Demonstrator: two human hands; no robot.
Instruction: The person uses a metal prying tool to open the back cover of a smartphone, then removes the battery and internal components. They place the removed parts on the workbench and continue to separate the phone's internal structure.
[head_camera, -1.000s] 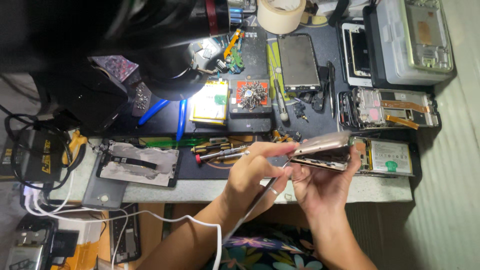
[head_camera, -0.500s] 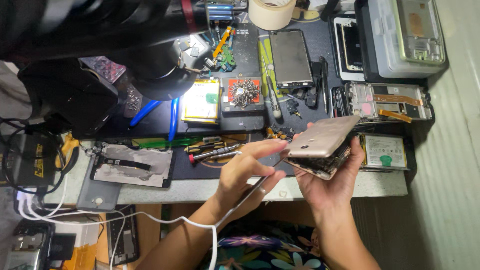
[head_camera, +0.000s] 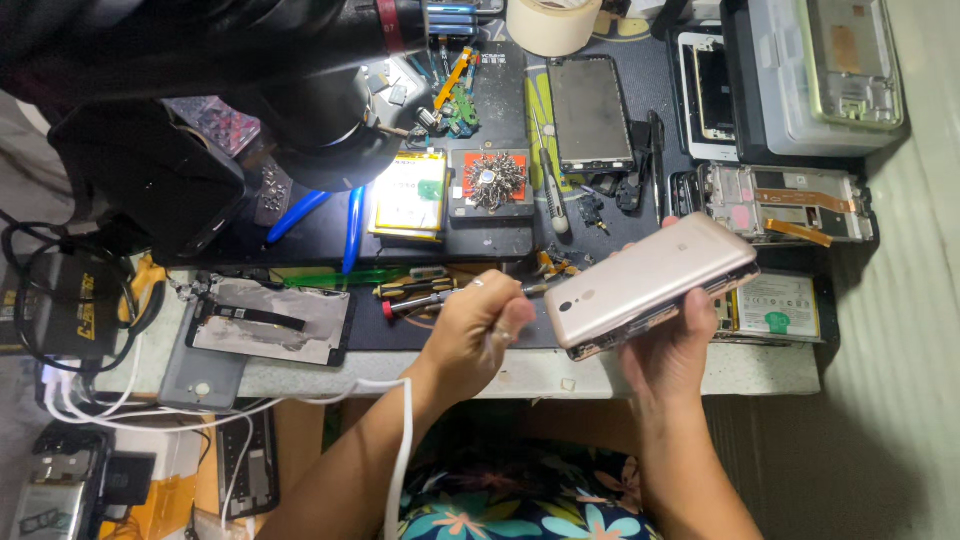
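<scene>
Right hand (head_camera: 672, 345) clasps the phone (head_camera: 650, 283), back up, tilted for access; left hand (head_camera: 472, 330), at nine o'clock, pinches a tool (head_camera: 530, 289) (tip hidden) toward its edge.

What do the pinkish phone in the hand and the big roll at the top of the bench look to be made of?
The phone: its back looks like metal or metal-look plastic, satin rose-gold with a soft even sheen; which one cannot be told. The right hand grips it. The roll looks like paper tape, matte cream with a hollow core.
</scene>
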